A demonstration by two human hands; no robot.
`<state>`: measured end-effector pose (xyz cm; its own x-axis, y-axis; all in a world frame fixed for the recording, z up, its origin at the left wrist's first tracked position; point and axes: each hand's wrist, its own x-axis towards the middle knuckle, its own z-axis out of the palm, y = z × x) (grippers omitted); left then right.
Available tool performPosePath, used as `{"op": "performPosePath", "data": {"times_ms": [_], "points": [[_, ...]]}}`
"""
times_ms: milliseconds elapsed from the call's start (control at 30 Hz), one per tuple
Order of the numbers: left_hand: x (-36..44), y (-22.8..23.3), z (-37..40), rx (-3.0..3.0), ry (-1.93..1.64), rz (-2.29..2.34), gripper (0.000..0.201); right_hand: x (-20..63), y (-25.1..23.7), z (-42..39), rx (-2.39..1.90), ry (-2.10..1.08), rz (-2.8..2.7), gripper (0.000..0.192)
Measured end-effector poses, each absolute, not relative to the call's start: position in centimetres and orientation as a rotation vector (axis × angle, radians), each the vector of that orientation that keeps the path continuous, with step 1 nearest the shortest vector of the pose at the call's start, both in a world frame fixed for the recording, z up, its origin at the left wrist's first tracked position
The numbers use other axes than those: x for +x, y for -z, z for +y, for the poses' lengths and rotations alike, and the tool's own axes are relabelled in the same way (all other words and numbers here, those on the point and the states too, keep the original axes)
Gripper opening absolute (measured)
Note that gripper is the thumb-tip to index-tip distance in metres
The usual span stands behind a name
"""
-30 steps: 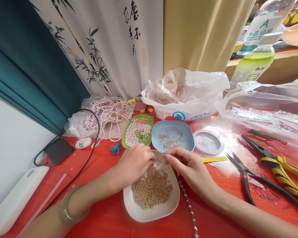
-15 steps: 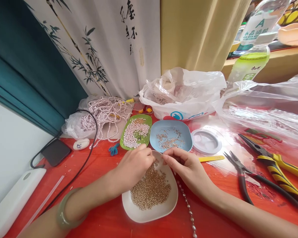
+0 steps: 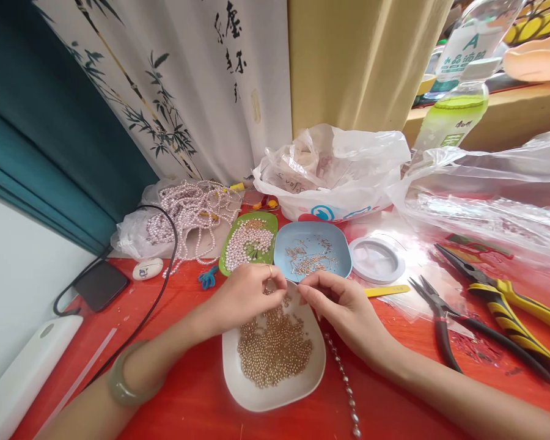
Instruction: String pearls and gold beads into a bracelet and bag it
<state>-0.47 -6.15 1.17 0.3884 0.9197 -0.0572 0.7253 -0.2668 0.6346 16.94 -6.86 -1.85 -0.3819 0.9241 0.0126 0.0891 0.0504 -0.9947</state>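
Observation:
Over the far part of a white dish (image 3: 231,373), my left hand (image 3: 245,297) is closed with thumb and forefinger pinched; whatever lies between them is too small to make out. Many small gold beads (image 3: 275,348) lie in that dish. Opposite, at the dish's right rim, my right hand (image 3: 339,302) also pinches, its fingertips close to the left ones. What it grips is too fine to name. A strand of silvery beads (image 3: 346,382) trails on the table below my right hand, its upper end partly hidden there.
Beyond the dish sit a green tray (image 3: 224,260) of pearl beads and a blue tray (image 3: 282,256) of metal pins. To the right lie a round white lid (image 3: 378,260), yellow tweezers (image 3: 387,291) and two pliers (image 3: 440,311). Pink bead strings (image 3: 192,208) are heaped left.
My left hand has shifted slightly and turned, so its pinched thumb and forefinger show more plainly. The right hand keeps nearly the same pose. The whole view has slid a little left.

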Motion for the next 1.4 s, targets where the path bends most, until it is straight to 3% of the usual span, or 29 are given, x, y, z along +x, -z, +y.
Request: {"op": "performPosePath", "data": {"times_ms": [167, 333, 1400], "points": [[-0.6, -1.0, -5.4, 1.388, -0.677, 1.208, 0.009, 17.0, 1.6, -7.2, -1.06, -1.456, -1.584, 0.017], [-0.6, -0.6, -5.0, 1.081, -0.761, 1.083, 0.011, 17.1, 1.2, -7.3, -1.03, -1.469, -1.63, 0.014], [-0.4, -0.6, -5.5, 1.061, -0.734, 1.03, 0.012, 16.9, 1.4, -7.4, -1.009, -1.487, -1.682, 0.012]]}}
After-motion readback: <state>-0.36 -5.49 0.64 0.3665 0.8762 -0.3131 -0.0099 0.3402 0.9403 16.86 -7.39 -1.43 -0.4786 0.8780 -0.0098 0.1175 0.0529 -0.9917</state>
